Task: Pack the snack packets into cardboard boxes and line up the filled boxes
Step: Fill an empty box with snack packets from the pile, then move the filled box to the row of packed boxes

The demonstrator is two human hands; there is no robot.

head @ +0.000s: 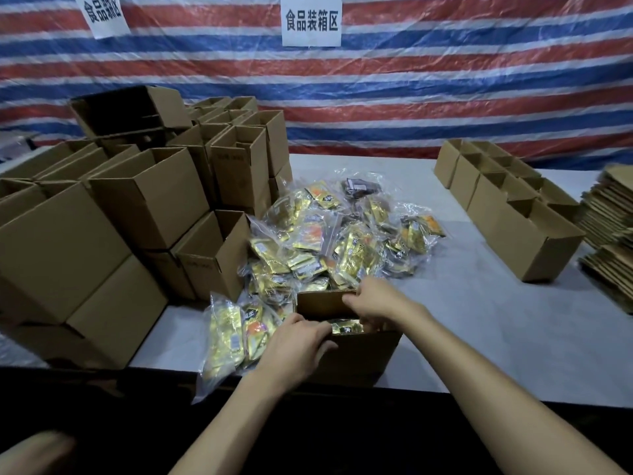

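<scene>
**Both grips on the open box at the counter's edge**

Head view: the cardboard box (363,354) I am filling stands open right at the near edge of the counter (479,320). My left grip (298,344) is curled over its near-left rim, with the thumb on the outer wall. My right grip (373,303) hooks its fingers down into the opening on the far right. I cannot tell whether it pinches a packet or a flap. Between the two, a gold packet (346,326) shows inside the box, close under the rim.

The risks, as I judge them:
- The box sits so near the edge that a pull toward me could tip it off the counter.
- Pushing hard on a box this full could crush the packets or bulge a wall.
- The clear bag of packets (226,337) beside my left grip overhangs the counter's edge, and a nudge from my forearm might send it over.
- The loose pile of snack packets (335,241) lies against the box's far wall and may spill forward if I slide the box.

The counter has a pale, smooth cover. Stacked empty boxes (102,217) crowd its left side, and a row of open boxes (507,207) stands on the right, though I cannot see into them. Flat cardboard (609,228) is piled at the far right. Behind everything hangs a red, white and blue striped tarp (411,97) with paper signs (311,20).
</scene>
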